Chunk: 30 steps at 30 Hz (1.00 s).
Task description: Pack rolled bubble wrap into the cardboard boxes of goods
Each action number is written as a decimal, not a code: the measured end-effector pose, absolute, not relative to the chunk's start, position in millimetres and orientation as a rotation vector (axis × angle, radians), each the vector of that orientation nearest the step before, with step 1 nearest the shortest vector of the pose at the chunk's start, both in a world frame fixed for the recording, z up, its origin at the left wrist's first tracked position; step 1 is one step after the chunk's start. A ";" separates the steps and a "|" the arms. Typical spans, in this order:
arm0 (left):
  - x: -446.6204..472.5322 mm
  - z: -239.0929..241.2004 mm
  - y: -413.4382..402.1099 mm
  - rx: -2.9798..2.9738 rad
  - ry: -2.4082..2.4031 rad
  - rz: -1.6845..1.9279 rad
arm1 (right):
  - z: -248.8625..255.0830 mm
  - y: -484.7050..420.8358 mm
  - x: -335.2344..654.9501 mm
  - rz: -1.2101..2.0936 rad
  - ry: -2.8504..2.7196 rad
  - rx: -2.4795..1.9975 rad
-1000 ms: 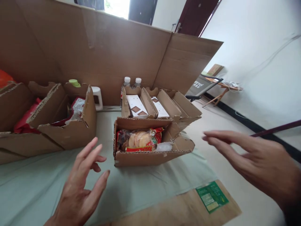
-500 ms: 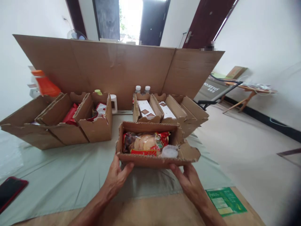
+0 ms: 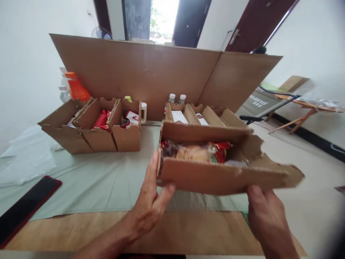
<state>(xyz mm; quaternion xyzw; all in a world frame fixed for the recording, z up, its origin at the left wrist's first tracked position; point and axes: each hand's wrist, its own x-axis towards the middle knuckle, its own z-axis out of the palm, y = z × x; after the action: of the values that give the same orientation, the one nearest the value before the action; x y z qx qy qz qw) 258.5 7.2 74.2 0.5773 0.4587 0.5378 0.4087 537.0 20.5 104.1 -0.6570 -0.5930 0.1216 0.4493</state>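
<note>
Between my two hands is an open-topped cardboard box (image 3: 210, 178), raised over the cloth and lying lengthwise across my view. My left hand (image 3: 151, 198) grips its left end, thumb along the near wall and fingers against the end wall. Under the right part of the near wall is my right hand (image 3: 265, 212), its thumb showing and most fingers hidden beneath. Inside the box lies a clear and red food packet (image 3: 196, 153) with pale round pieces. A whitish item (image 3: 237, 163) beside it is mostly hidden by the near wall.
Several cardboard bins stand at left, one holding a red packet (image 3: 101, 120). More bins (image 3: 212, 117) stand behind the held box, near clear bottles (image 3: 182, 98). A tall cardboard panel (image 3: 161, 75) rises behind. A phone (image 3: 29, 205) and clear plastic (image 3: 29, 154) lie at left.
The cardboard box has come up and closer, moving right in view with both hands still on it. It hides more of the bins behind. The camera view has shifted too.
</note>
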 end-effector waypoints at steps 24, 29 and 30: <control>178.5 13.7 58.5 1.379 1.254 1.430 | -10.9 -44.6 472.6 0.618 -1.578 -1.468; 217.1 -9.1 24.8 1.311 1.475 1.429 | -12.3 -7.8 497.9 0.793 -1.491 -1.502; 226.8 -13.1 15.2 1.314 1.467 1.410 | -13.2 0.4 500.2 0.845 -1.499 -1.492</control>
<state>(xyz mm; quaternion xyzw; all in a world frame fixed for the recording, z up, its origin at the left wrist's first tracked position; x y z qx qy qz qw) 226.8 15.2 -13.1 0.5079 0.5670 0.5447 0.3520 500.2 0.4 -13.2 -0.5949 -0.5977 0.3371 0.4185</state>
